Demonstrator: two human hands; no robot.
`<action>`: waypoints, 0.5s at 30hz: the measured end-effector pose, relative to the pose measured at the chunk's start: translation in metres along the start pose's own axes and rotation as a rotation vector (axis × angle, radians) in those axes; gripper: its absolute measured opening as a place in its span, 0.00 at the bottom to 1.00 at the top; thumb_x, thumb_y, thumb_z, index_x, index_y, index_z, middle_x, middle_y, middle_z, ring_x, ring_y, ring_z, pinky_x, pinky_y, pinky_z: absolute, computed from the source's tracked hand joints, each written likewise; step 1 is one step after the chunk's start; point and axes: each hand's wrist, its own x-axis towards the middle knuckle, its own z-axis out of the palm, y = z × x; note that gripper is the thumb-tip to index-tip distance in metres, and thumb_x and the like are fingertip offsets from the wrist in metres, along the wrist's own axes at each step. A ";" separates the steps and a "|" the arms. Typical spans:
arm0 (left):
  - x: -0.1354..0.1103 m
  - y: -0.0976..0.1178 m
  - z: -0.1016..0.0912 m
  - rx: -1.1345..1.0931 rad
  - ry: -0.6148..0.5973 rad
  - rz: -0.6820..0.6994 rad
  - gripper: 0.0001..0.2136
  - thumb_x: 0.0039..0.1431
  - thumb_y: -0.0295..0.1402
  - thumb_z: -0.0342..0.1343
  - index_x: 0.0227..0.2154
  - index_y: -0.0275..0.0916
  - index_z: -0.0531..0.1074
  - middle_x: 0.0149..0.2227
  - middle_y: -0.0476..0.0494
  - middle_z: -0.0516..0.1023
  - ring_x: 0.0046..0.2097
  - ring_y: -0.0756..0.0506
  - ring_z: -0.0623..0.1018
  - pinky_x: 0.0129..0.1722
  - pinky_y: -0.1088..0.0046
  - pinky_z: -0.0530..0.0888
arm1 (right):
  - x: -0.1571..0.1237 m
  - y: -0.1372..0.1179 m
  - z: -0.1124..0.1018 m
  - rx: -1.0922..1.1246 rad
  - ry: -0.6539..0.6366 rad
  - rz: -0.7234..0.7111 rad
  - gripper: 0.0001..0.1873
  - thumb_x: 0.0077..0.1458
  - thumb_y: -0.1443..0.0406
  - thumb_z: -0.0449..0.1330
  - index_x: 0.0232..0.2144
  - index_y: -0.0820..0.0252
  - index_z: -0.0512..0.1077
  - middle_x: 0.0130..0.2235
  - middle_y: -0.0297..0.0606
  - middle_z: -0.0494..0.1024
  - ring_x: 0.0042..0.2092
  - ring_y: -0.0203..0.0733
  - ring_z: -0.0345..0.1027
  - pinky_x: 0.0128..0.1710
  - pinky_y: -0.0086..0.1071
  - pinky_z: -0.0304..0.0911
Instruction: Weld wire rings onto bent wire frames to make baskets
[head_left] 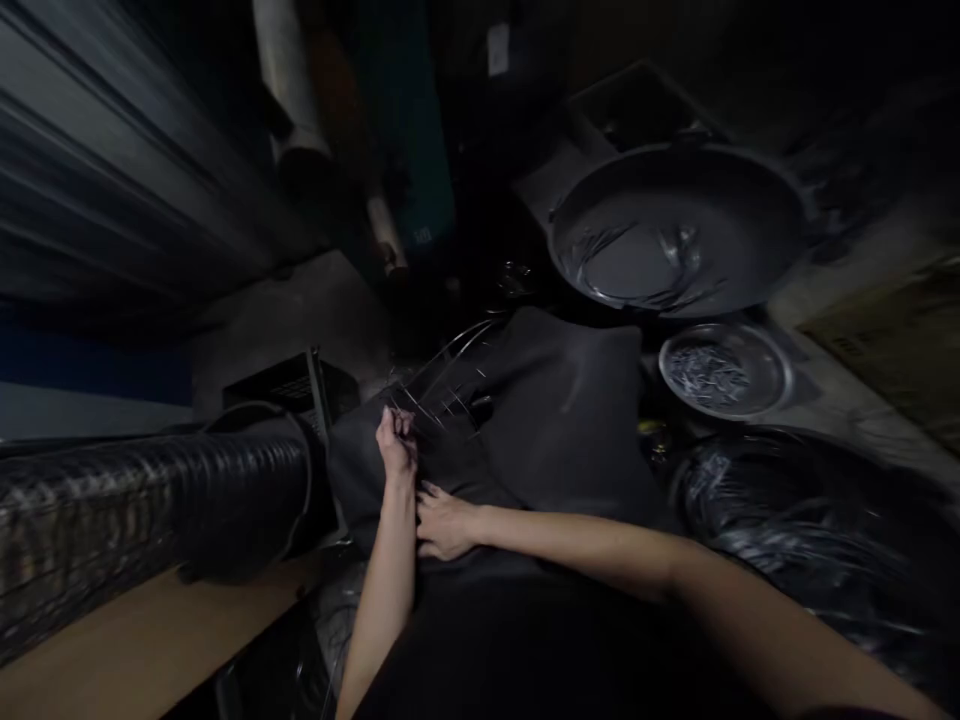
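My left hand (397, 442) is raised above my dark-clothed lap with its fingers curled closed. What they hold, if anything, is too dark and small to make out. Just beyond it, several thin, shiny wire-like pieces (454, 400) lie on the dark cloth (570, 410) over my legs. My right hand (446, 524) reaches across from the right and rests on the cloth, close beside my left wrist. Its fingers are spread apart and appear to hold nothing.
On the right stand a wide pan (637, 265) with wire strands, a metal bowl (776, 385) of small metal pieces and a dark tub (787, 440) of shiny strands. To the left are a wrapped roll (150, 485), a wooden board (172, 630) and a black crate (270, 385).
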 end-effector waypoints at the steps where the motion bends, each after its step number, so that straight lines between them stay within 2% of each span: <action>1: 0.003 0.002 -0.009 0.007 0.018 0.017 0.23 0.53 0.44 0.58 0.16 0.38 0.53 0.17 0.58 0.49 0.21 0.56 0.54 0.33 0.79 0.66 | 0.005 -0.002 0.000 -0.003 -0.007 -0.031 0.21 0.57 0.55 0.56 0.44 0.63 0.76 0.54 0.55 0.69 0.59 0.55 0.56 0.60 0.53 0.44; 4: 0.008 0.012 -0.027 0.005 0.047 0.045 0.23 0.54 0.46 0.56 0.17 0.38 0.52 0.17 0.58 0.49 0.21 0.56 0.55 0.35 0.78 0.67 | 0.019 -0.011 -0.007 0.025 -0.058 -0.081 0.20 0.58 0.54 0.55 0.44 0.61 0.76 0.55 0.54 0.67 0.61 0.55 0.53 0.61 0.52 0.40; 7: 0.008 0.010 -0.031 0.011 0.030 0.023 0.23 0.55 0.47 0.57 0.17 0.38 0.52 0.18 0.58 0.51 0.22 0.56 0.57 0.36 0.76 0.67 | 0.011 -0.012 -0.025 0.050 -0.100 -0.092 0.21 0.57 0.53 0.57 0.48 0.57 0.74 0.58 0.50 0.65 0.61 0.53 0.53 0.61 0.49 0.43; 9: 0.006 0.001 -0.030 0.022 0.025 0.003 0.23 0.54 0.47 0.57 0.17 0.38 0.54 0.18 0.57 0.53 0.22 0.56 0.59 0.36 0.76 0.67 | -0.013 -0.003 -0.044 0.089 -0.107 -0.082 0.19 0.56 0.55 0.59 0.48 0.54 0.74 0.59 0.44 0.65 0.60 0.49 0.57 0.59 0.44 0.51; 11: 0.006 -0.008 -0.031 0.032 0.038 -0.010 0.22 0.55 0.46 0.57 0.17 0.37 0.55 0.19 0.56 0.56 0.23 0.55 0.61 0.36 0.76 0.67 | -0.052 0.011 -0.063 0.155 -0.103 -0.018 0.16 0.58 0.57 0.57 0.48 0.52 0.74 0.56 0.39 0.68 0.55 0.45 0.64 0.53 0.36 0.60; 13: 0.007 -0.014 -0.034 0.040 0.062 -0.011 0.22 0.55 0.47 0.56 0.17 0.37 0.57 0.19 0.55 0.59 0.25 0.54 0.64 0.38 0.75 0.66 | -0.093 0.027 -0.075 0.145 -0.049 0.162 0.15 0.61 0.59 0.54 0.45 0.56 0.75 0.51 0.40 0.73 0.50 0.43 0.69 0.48 0.34 0.63; 15: 0.010 -0.016 -0.038 0.054 0.084 -0.012 0.21 0.56 0.48 0.55 0.18 0.37 0.59 0.22 0.52 0.66 0.28 0.53 0.69 0.40 0.74 0.66 | -0.123 0.037 -0.074 0.029 0.046 0.363 0.15 0.60 0.62 0.54 0.45 0.62 0.75 0.51 0.47 0.74 0.52 0.46 0.67 0.53 0.39 0.60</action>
